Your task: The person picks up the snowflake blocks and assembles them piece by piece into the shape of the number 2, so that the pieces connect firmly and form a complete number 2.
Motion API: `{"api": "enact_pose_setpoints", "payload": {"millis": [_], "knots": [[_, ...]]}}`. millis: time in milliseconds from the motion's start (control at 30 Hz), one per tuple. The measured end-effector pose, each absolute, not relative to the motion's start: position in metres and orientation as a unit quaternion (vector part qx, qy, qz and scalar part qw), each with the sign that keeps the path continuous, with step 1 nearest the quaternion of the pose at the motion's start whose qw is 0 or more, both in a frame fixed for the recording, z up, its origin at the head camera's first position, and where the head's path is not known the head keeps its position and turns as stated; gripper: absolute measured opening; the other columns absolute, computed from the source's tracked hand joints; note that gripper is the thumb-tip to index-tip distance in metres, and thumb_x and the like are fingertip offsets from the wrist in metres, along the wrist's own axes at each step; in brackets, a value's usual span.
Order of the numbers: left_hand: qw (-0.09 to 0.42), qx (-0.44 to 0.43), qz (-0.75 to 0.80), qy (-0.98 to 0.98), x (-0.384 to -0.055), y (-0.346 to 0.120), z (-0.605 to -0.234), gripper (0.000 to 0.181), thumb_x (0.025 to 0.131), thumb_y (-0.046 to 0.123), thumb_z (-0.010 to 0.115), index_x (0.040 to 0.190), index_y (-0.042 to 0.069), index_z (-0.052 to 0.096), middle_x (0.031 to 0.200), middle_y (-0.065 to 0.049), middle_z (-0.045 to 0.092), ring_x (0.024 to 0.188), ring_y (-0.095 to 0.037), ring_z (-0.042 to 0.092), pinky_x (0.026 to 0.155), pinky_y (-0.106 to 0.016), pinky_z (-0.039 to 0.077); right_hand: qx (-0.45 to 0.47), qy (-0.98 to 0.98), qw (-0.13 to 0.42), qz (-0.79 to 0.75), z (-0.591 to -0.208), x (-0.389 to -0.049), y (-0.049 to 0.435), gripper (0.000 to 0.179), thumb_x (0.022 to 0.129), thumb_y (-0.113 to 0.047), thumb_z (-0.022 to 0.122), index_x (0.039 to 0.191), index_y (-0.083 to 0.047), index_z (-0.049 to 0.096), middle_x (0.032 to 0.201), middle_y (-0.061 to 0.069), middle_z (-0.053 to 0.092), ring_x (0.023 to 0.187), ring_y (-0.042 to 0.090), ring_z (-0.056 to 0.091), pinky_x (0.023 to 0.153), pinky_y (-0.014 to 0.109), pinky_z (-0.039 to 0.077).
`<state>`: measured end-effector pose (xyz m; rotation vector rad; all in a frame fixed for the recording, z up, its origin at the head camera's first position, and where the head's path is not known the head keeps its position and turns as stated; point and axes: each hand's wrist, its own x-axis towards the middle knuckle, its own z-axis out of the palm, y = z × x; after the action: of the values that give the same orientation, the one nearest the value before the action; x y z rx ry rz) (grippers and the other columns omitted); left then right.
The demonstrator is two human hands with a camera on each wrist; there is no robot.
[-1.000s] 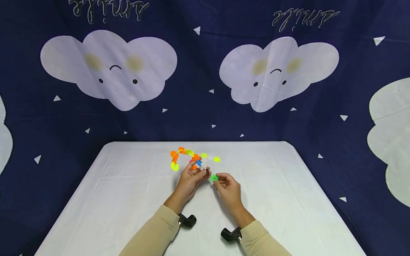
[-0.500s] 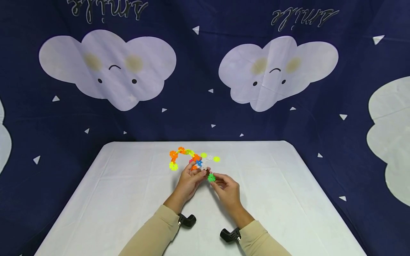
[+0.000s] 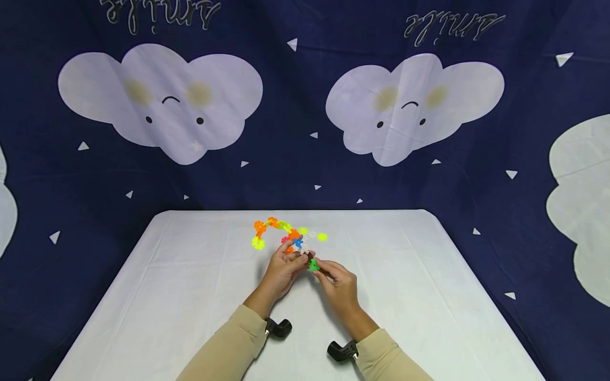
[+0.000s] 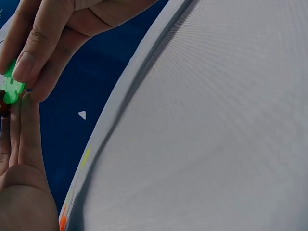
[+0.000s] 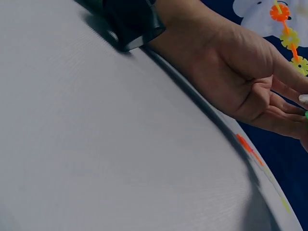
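Note:
My left hand [image 3: 282, 270] grips a linked chain of toothed plastic discs, snowflake building discs, in front of me. The chain curves up and left from the fingers, with an orange disc [image 3: 259, 227] and a yellow disc [image 3: 258, 243] at its far end. Close to the fingertips are a blue disc [image 3: 297, 242] and a brown disc [image 3: 308, 257]. Between thumb and fingers, my right hand [image 3: 342, 280] pinches a green disc [image 3: 313, 264] against the brown one. The left wrist view shows the green disc [image 4: 13, 89] meeting the brown disc [image 4: 4, 104]; how deeply they join is hidden.
Behind the hands, a yellow disc [image 3: 322, 237] and a white disc [image 3: 312, 235] appear on the white-covered table [image 3: 190, 296]. A dark blue cloth [image 3: 295, 159] printed with clouds hangs beyond the table's back edge. Each wrist wears a black camera.
My right hand has brought the green disc leftward from a small gap to the brown disc, and the green disc has turned slightly. The chain's far end has risen a little.

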<state>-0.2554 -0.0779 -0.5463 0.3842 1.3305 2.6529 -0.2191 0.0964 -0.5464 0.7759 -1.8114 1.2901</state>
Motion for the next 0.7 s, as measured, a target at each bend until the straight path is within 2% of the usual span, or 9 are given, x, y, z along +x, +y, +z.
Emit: {"api": "enact_pose_setpoints", "payload": {"millis": [233,467,600,700], "knots": [[0.078,0.145,0.885,0.436,-0.2524,-0.0771,-0.5449,0.061,0.103,-0.014,0.055,0.158,-0.004,0.03,0.115,-0.018,0.074,0.111,-0.025,0.071,0.097,-0.036,0.058,0.306,-0.706,0.422,0.48,-0.5505,-0.2182,0.0955,0.041,0.07,0.022,0.086,0.108,0.015,0.074,0.099,0.022,0.075,0.081,0.036,0.076,0.079,0.022,0.06],[0.083,0.165,0.885,0.427,-0.2516,-0.0757,-0.5446,0.06,0.103,-0.016,0.053,0.157,-0.002,0.032,0.115,-0.019,0.072,0.111,-0.026,0.07,0.097,-0.036,0.057,0.301,-0.703,0.42,0.488,-0.5472,-0.2146,0.0939,0.04,0.073,0.023,0.085,0.11,0.015,0.074,0.099,0.021,0.075,0.081,0.035,0.076,0.078,0.023,0.06],[0.075,0.164,0.883,0.434,-0.2521,-0.0762,-0.5462,0.063,0.103,-0.014,0.055,0.158,-0.004,0.028,0.113,-0.017,0.073,0.11,-0.026,0.071,0.095,-0.035,0.059,0.305,-0.698,0.42,0.493,-0.5468,-0.2154,0.0917,0.04,0.073,0.023,0.085,0.11,0.015,0.074,0.099,0.021,0.075,0.082,0.035,0.076,0.078,0.024,0.061],[0.077,0.168,0.876,0.445,-0.2523,-0.0769,-0.5466,0.067,0.103,-0.012,0.056,0.16,-0.008,0.022,0.118,-0.017,0.073,0.12,-0.033,0.067,0.096,-0.034,0.058,0.306,-0.695,0.421,0.496,-0.5464,-0.2164,0.0908,0.04,0.073,0.022,0.085,0.111,0.014,0.074,0.099,0.02,0.075,0.082,0.035,0.076,0.078,0.026,0.061]]}}
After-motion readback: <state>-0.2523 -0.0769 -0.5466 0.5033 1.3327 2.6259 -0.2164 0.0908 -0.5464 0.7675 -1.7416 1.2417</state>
